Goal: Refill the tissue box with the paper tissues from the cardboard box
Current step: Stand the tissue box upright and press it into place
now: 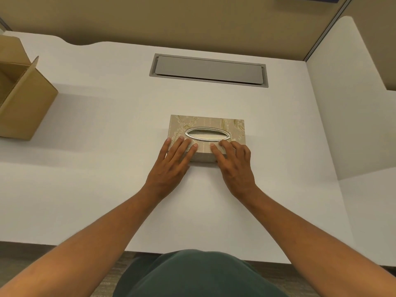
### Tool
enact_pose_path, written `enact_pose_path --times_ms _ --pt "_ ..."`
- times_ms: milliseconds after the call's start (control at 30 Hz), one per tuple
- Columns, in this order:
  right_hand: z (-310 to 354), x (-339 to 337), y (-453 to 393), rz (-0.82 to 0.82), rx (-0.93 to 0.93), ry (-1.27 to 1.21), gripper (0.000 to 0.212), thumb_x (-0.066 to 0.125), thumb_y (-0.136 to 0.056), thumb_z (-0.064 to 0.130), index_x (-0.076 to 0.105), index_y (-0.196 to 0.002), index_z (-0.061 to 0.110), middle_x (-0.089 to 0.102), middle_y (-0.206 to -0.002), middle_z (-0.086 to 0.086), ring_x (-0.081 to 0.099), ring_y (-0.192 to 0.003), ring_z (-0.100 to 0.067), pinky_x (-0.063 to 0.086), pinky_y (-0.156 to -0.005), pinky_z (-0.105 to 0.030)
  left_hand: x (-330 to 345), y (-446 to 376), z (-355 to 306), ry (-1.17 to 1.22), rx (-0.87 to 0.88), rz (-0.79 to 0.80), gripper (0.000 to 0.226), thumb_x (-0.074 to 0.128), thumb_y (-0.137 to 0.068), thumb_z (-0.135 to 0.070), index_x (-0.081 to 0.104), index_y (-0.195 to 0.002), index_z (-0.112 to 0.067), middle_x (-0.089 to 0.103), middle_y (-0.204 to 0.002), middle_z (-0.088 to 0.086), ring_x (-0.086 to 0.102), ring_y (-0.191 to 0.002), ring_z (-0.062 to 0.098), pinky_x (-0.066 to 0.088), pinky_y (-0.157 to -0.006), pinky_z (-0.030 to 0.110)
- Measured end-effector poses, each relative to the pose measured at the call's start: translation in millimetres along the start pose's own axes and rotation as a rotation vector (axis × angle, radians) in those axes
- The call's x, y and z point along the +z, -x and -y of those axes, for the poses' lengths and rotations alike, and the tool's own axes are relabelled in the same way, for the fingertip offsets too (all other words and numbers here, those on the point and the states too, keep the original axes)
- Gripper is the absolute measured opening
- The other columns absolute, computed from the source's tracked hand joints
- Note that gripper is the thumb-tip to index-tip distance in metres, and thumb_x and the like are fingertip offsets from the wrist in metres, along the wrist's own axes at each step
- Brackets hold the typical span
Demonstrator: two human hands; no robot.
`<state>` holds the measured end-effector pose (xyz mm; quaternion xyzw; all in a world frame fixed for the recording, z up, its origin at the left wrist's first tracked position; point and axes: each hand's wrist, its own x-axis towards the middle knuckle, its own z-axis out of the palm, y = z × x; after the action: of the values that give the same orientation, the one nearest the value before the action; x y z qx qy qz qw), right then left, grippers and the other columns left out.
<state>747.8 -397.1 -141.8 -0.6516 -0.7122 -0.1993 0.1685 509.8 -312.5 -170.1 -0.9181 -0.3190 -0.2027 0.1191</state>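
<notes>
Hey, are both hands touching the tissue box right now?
Touching. The head view shows the left hand and the right hand with fingers laid flat on the near top edge of the tissue box, no gap visible.

the tissue box (211, 127) is a low rectangular case in beige with a pale leafy pattern, lying flat near the middle of the white counter (107, 179), long side across the view. its top carries an oval slot (207, 134) ringed in shiny silver; whether tissue shows inside is unclear. the cardboard box (20, 93) is plain brown, standing at the far left edge of the counter, well apart, flaps open, partly cut off by the frame, contents hidden.
</notes>
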Motion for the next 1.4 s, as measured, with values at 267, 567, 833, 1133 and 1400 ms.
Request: enact_pose_path --times_ms 267,567,833,1133,1400 --pt "9 -14 -8 0.075 0.09 -0.092 0.048 0.064 -0.098 0.041 0.063 -0.139 0.015 0.061 -0.141 -0.013 0.056 -0.127 -0.038 0.04 -0.107 -0.05 -18 -13 -5 0.115 -0.063 -0.007 0.071 0.059 -0.103 -0.049 0.044 -0.16 -0.009 0.042 -0.167 0.019 0.034 -0.159 0.037 0.024 -0.129 0.062" --pt "-5 -20 -36 0.457 0.191 -0.059 0.102 0.035 -0.096 0.077 0.012 -0.168 0.01 0.006 -0.177 -0.016 0.005 -0.164 -0.035 0.01 -0.131 -0.057 -27 -66 14 0.119 -0.194 0.349 0.127 0.031 -0.084 -0.096 0.009 -0.17 -0.005 0.008 -0.179 0.019 0.006 -0.166 0.036 0.01 -0.133 0.06" --pt "-13 -13 -66 0.538 0.216 -0.082 0.109 0.019 -0.09 0.083 0.01 -0.168 0.008 0.005 -0.177 -0.014 0.003 -0.164 -0.033 0.006 -0.132 -0.055 -14 -96 38 0.187 -0.175 0.464 0.13 0.027 -0.081 -0.096 0.003 -0.169 -0.003 0.0 -0.18 0.016 -0.002 -0.167 0.033 0.005 -0.135 0.055" --pt "-40 11 -114 0.559 0.205 -0.069 0.102 0.035 -0.097 0.077 0.008 -0.169 0.009 0.003 -0.178 -0.013 0.0 -0.165 -0.032 0.005 -0.132 -0.055 5 -143 65 0.174 -0.185 0.485 0.132 0.02 -0.078 -0.097 0.004 -0.169 -0.003 0.002 -0.18 0.017 0.0 -0.167 0.034 0.005 -0.134 0.055" --pt "-48 24 -134 0.565 0.216 -0.074 0.102 0.032 -0.096 0.077 0.008 -0.169 0.009 0.002 -0.178 -0.013 -0.001 -0.165 -0.032 0.004 -0.132 -0.054 13 -165 79 0.149 -0.173 0.51 0.131 0.016 -0.077 -0.097 0.006 -0.169 -0.003 0.003 -0.18 0.017 0.002 -0.167 0.034 0.007 -0.134 0.056"
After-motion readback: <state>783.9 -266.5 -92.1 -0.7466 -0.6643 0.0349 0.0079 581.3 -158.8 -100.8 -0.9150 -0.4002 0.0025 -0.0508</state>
